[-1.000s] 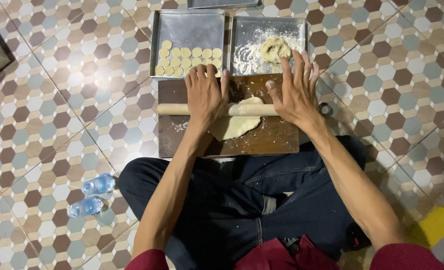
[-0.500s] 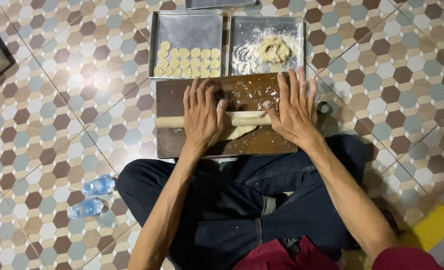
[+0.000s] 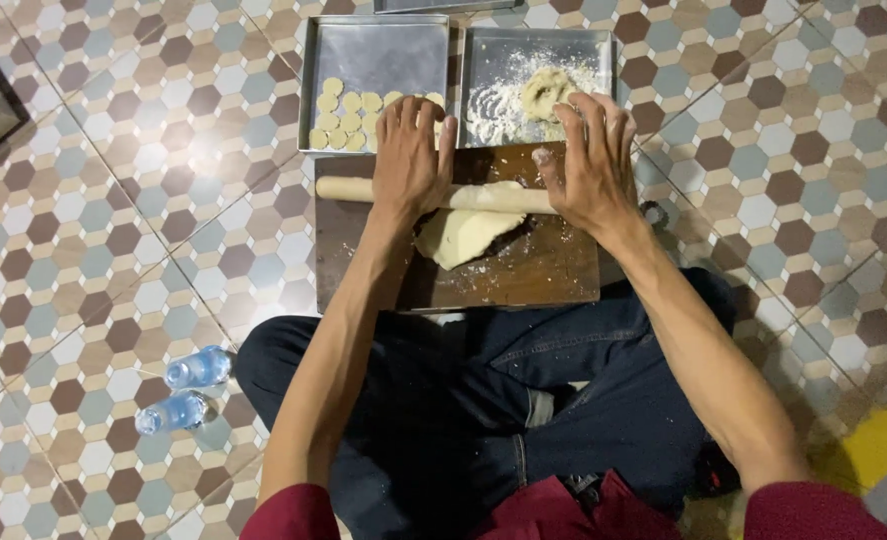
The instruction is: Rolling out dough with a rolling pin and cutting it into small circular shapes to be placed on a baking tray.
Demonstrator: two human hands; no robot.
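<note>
The rolling pin (image 3: 433,194) is laid across the far part of a dark wooden board (image 3: 523,270), which is set on the tiled floor (image 3: 113,200) just in front of crossed legs in dark jeans (image 3: 483,400). At the far left, two small water bottles (image 3: 185,390) are seen lying on the tiles. The left hand (image 3: 410,160) is pressed flat on the pin, with its fingers held close together and stretched out, not curled around it. A flat piece of pale dough (image 3: 463,232) is trapped under the middle of the pin. The right hand (image 3: 588,160) is pressed on the pin's other end, with its fingers spread a little. Behind the board, two metal trays are set side by side: small dough rounds (image 3: 348,115) are kept in the left tray (image 3: 373,50), and flour with a dough lump (image 3: 548,90) in the right tray (image 3: 538,45).
</note>
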